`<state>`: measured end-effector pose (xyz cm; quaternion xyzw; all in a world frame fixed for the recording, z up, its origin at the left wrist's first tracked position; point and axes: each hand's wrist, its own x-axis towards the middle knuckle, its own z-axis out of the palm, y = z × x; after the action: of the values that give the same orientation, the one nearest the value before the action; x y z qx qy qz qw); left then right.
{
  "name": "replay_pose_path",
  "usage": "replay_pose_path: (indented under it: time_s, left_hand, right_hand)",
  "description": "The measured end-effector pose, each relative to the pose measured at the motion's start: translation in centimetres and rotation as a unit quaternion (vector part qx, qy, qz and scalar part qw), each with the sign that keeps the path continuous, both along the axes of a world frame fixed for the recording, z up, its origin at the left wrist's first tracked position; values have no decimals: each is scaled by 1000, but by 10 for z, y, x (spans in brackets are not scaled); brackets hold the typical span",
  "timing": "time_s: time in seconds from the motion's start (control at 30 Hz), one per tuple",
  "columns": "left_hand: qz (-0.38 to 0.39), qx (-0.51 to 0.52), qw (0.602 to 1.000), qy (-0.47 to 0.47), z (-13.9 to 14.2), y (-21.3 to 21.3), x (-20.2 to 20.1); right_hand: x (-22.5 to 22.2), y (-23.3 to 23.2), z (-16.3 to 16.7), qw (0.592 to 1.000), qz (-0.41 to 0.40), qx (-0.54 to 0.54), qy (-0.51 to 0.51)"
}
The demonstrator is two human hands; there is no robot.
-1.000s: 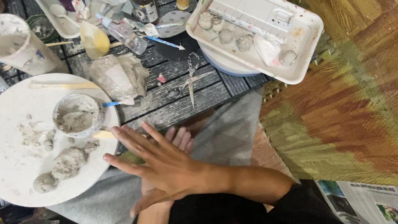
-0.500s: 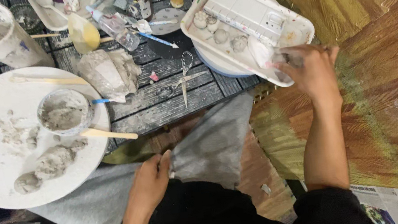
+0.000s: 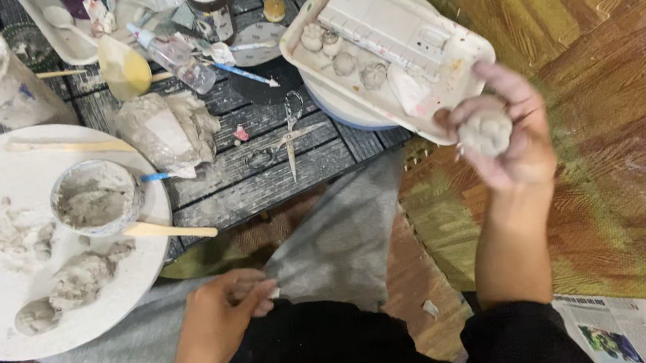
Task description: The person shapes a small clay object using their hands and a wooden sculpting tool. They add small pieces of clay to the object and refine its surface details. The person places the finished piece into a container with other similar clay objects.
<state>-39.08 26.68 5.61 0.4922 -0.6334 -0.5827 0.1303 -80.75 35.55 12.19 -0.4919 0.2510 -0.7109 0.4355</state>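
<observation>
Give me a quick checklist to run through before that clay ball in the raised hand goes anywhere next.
1. Hold on the clay ball: ok, right hand cups it with fingers around it.
2. Ball clear of the white tray: ok, held just off its near corner.
3. Left hand free: not ok, it rests on the grey cloth.
4. Scissors out of the way: ok, lying on the slatted table.
5. Ball's underside intact: cannot tell, hidden by the palm.
</observation>
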Motion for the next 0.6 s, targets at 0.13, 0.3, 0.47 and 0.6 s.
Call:
replay_pose_path:
  time_s: [0.13, 0.3, 0.47, 0.6]
  left_hand:
    - [12, 25, 1000, -12, 10, 1, 7]
    - [25, 13, 1000, 15, 10, 2, 11]
    - [45, -10, 998, 42, 14, 1, 16]
    - [44, -19, 998, 30, 20, 0, 19]
  right_hand:
    - [39, 1, -12, 991, 82, 9, -104]
    - [71, 8, -19, 974, 125, 39, -182]
    - [79, 1, -10, 973, 181, 16, -144]
    - [79, -8, 15, 976, 211, -32, -31]
